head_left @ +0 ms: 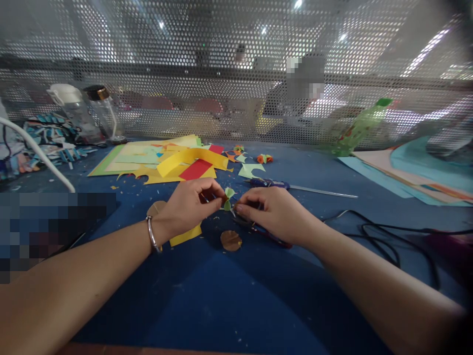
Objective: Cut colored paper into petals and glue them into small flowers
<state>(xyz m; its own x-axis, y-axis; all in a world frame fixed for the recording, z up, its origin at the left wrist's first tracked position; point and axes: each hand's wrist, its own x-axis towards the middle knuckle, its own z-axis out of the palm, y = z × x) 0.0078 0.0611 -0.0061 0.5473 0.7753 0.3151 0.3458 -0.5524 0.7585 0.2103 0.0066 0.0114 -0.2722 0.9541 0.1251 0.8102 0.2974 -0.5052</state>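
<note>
My left hand (194, 203), with a silver bracelet at the wrist, pinches a small light green paper piece (229, 193) shaped like paired leaves. Close beside it, the fingertips of my right hand (275, 212) are pressed together at the piece's right side; what they hold, if anything, is too small to make out. Below my hands a round brown disc (231, 240) lies on the blue table. A tool with red and blue handles (275, 237), perhaps scissors or pliers, is partly hidden under my right hand. Yellow paper (185, 235) and another brown disc (157, 207) lie near my left wrist.
Coloured paper sheets and scraps (148, 158) cover the back left. A blue tool (268, 183) with a clear stick (325, 192) lies behind my right hand. Black cable (384, 241), more paper (402, 172) and a green bottle (360, 128) are right. A perforated screen (207, 98) stands behind.
</note>
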